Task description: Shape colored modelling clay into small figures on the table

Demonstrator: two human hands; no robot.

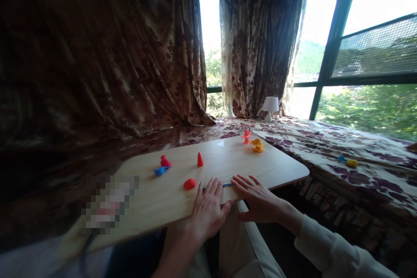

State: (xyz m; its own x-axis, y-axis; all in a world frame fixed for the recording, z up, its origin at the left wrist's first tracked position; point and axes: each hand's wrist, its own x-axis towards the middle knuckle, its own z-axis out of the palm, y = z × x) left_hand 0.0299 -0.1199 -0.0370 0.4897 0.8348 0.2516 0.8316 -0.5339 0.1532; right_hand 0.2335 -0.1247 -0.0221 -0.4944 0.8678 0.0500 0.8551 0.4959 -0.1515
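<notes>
A thin blue strip point(227, 185), which looks like rolled modelling clay, lies near the front edge of the table point(182, 206). My left hand point(210, 204) rests flat on the strip's left part, fingers stretched forward. Over its right end lies my right hand point(252, 193), palm down with fingers extended. Part of the strip is hidden beneath the hands. Just left of my left hand sits a red dome-shaped lump point(190, 183), and behind it stands a red cone point(200, 159).
Farther left are a dark pink piece point(165, 161) and a blue piece point(160, 171). At the back right stand a pink figure point(246, 136) and yellow shapes point(257, 145). Blue and yellow pieces point(352, 163) lie on the flowered cover. A white lamp point(270, 105) stands by the curtains.
</notes>
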